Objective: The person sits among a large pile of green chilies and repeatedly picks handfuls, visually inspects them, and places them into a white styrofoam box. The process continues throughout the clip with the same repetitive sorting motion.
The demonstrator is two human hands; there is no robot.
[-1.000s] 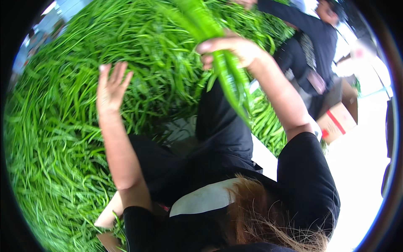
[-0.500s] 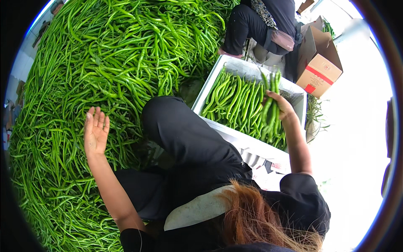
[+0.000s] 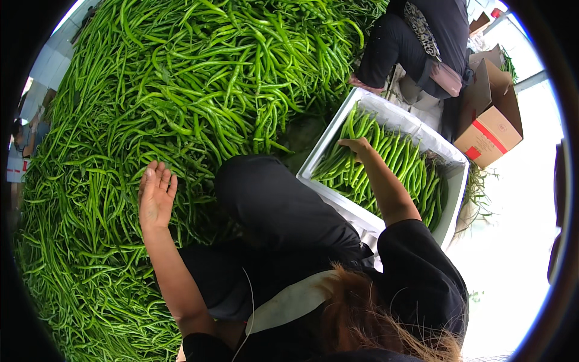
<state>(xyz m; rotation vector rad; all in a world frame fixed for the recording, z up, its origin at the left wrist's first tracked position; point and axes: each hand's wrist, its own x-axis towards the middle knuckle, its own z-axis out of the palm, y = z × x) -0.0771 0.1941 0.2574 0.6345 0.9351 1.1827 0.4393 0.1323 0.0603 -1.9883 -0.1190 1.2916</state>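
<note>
My left hand (image 3: 158,196) is held palm up over the large heap of long green chili peppers (image 3: 199,90), fingers stretched out and nothing in it. At the left part of a white foam box (image 3: 386,224), my right hand (image 3: 358,148) is closed around some green chili peppers (image 3: 335,158). Its fingertips are partly hidden among them. More chili peppers (image 3: 398,158) lie side by side in the box, mostly aligned in one direction.
Beyond the box sits another person in dark clothes (image 3: 386,48). An open brown carton (image 3: 491,130) with a red stripe stands at the right, with loose green stalks (image 3: 476,187) below it. My bent knee (image 3: 253,181) lies between heap and box.
My right hand has moved from the box's right part to its left part and lower. My left hand stays open over the heap. The whole view has shifted slightly.
</note>
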